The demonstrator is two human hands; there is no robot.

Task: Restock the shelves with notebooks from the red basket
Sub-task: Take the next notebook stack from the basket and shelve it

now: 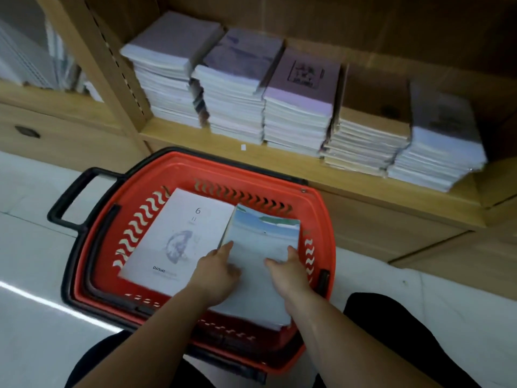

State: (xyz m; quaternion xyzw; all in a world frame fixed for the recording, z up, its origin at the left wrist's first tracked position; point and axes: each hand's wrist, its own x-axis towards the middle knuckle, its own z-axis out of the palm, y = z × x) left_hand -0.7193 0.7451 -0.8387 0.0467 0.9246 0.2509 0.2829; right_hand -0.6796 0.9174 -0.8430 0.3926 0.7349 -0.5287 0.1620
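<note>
The left hand (218, 273) and right hand (289, 273) grip the beach notebooks (263, 236) by both sides, thumbs on top. They lie in the red basket (321, 217).

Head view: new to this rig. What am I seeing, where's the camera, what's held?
No robot here: a person wears one camera on the head, looking down at their own bare hands. A red basket sits on the floor before a wooden shelf carrying five notebook stacks. In the basket lie a white notebook marked 6 and, beside it, a blue-covered stack. The left hand and right hand grip that stack at its left and right edges.
</note>
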